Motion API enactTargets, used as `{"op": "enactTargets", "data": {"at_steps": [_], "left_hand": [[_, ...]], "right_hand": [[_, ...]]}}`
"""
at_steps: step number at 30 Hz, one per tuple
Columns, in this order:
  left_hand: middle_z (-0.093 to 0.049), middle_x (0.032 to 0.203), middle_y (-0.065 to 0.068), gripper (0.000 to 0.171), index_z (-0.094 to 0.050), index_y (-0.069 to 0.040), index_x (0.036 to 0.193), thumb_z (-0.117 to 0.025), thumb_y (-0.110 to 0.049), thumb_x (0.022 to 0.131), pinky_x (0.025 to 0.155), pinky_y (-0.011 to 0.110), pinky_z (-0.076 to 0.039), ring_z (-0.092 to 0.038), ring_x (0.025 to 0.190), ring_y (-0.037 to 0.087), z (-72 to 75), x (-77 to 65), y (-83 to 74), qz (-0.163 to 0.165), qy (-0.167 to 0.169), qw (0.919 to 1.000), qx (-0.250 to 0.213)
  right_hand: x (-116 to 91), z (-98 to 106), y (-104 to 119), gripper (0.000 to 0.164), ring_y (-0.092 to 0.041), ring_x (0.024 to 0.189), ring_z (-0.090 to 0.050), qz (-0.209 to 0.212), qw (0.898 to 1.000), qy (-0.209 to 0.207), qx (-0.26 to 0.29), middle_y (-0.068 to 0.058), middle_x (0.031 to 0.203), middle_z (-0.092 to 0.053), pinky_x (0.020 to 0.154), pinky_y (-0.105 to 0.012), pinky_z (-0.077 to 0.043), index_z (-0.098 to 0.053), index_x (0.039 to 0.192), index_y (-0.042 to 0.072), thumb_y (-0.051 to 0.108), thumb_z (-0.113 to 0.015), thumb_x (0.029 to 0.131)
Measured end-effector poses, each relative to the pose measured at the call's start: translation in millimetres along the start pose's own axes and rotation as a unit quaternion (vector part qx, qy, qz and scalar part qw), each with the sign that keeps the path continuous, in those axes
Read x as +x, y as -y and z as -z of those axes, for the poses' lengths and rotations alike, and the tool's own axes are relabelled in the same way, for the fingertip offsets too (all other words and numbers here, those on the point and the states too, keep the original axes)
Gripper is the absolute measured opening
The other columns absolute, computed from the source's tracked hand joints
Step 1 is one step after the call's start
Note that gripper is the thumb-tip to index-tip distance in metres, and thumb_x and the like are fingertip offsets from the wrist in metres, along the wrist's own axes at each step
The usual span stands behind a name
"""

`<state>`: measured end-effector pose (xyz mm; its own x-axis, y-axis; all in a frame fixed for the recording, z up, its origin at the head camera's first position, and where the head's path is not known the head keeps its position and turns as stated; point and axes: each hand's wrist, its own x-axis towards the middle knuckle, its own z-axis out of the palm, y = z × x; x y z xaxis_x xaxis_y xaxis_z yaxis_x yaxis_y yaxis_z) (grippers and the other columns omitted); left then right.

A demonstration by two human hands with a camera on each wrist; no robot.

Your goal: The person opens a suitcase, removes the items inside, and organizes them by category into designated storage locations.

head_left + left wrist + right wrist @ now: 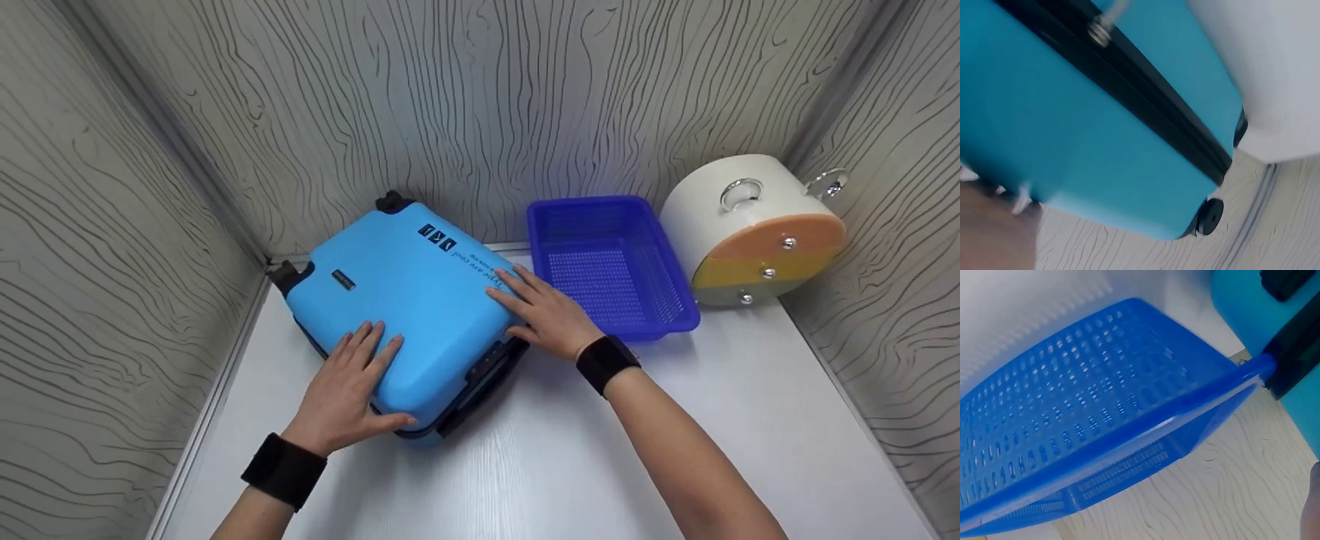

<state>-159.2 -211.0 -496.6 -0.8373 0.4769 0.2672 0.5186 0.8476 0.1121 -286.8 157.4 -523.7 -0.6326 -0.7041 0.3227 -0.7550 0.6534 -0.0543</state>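
A blue suitcase [424,300] lies broad face up on the white tabletop [570,457], set at a slant. To its right is a blue perforated basket [589,219], so close to the suitcase's right corner that only a narrow strip parts them in the head view; whether the two touch, I cannot tell. Farther right of the suitcase, just past the basket, a white drum-shaped container [750,241] with an orange, yellow and green face leans its ring handles outward. Behind the suitcase rises the wood-patterned back wall [480,97], with a left wall [90,247] on that side. The suitcase's black wheels [289,277] point toward the corner where these walls meet and sit near it.

The left hand [341,397] rests on the suitcase's near left edge, fingers spread, thumb along the front edge. The right hand [551,315] touches the suitcase's right corner with fingers extended and a little apart, and the basket stands just beyond that hand. The suitcase's black carry handle [487,386] runs along its front right edge, facing the broad stretch of tabletop in front, between the two forearms.
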Motion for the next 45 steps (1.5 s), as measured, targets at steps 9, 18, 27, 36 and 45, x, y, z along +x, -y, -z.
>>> {"op": "enactTargets", "data": {"at_steps": [9,18,27,36,45], "left_hand": [[-0.026,0.167,0.013,0.123,-0.03,-0.01,0.162,-0.077,-0.077,0.07,0.123,0.049,-0.017,-0.021,0.154,0.031,-11.4,17.5,-5.2,-0.03,0.006,0.9989,0.035],[-0.035,0.162,0.017,0.122,-0.036,-0.008,0.159,-0.07,-0.085,0.07,0.119,0.055,-0.025,-0.031,0.15,0.034,-26.6,36.1,-33.4,0.021,-0.048,0.9963,0.067],[-0.041,0.158,0.019,0.121,-0.042,-0.007,0.156,-0.067,-0.088,0.069,0.116,0.055,-0.028,-0.037,0.145,0.035,-51.7,69.6,-63.5,0.092,-0.103,0.9838,0.114],[-0.029,0.163,0.022,0.12,-0.025,-0.001,0.161,-0.064,-0.081,0.08,0.12,0.054,-0.019,-0.025,0.151,0.037,-57.3,87.5,-68.6,0.073,-0.077,0.9895,0.098],[-0.016,0.169,0.015,0.105,-0.019,-0.011,0.165,-0.068,-0.065,0.09,0.122,0.059,0.001,-0.013,0.155,0.035,-36.1,48.1,1.8,0.086,-0.057,0.992,0.072]], "right_hand": [[5,5,4,0.072,-0.032,0.154,-0.019,-0.101,0.994,0.0,0.042,-0.009,0.169,-0.019,0.117,-0.05,-0.033,-0.026,0.164,0.018,0.027,-0.064,0.103],[10,10,37,0.063,-0.027,0.156,-0.009,-0.138,0.983,0.02,0.121,-0.009,0.17,-0.013,0.123,-0.045,-0.022,-0.019,0.164,0.011,0.02,-0.046,0.108],[1,9,56,0.06,-0.023,0.156,-0.011,-0.086,0.982,0.003,0.171,-0.006,0.169,-0.019,0.123,-0.045,-0.02,-0.027,0.163,0.012,0.035,-0.042,0.11],[3,8,53,0.082,-0.024,0.156,-0.013,-0.041,0.992,-0.005,0.121,-0.004,0.169,-0.022,0.122,-0.048,-0.023,-0.028,0.163,0.017,0.063,-0.052,0.1],[0,11,18,0.077,-0.02,0.156,-0.009,-0.047,0.994,0.018,0.099,-0.002,0.17,-0.017,0.125,-0.04,-0.012,-0.021,0.165,0.017,0.056,-0.048,0.104]]}}
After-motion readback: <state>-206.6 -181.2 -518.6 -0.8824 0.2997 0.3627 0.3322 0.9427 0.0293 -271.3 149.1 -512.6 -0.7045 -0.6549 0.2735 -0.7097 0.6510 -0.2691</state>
